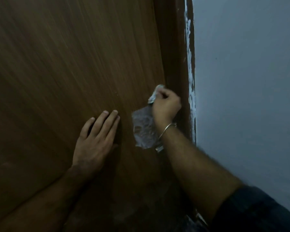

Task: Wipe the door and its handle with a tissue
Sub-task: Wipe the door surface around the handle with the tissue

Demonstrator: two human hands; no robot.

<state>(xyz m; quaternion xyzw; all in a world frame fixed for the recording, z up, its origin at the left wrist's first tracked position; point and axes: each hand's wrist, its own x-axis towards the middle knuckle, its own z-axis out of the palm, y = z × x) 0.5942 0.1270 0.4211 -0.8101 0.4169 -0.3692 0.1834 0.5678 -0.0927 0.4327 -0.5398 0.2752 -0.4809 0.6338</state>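
A brown wooden door (65, 64) fills the left and middle of the head view. My left hand (97, 139) lies flat on it, fingers apart and pointing up. My right hand (166, 106) is closed on a crumpled white tissue (144, 129) and presses it against the door's right edge, beside the door frame (176, 47). Part of the tissue sticks out above the fist and a larger part hangs below the wrist, which wears a thin metal bangle (167, 129). The door handle is not in sight.
A grey-blue wall (249, 81) takes up the right side, with a rough white paint line (191, 89) where it meets the brown frame. The floor at the bottom is dark and unclear.
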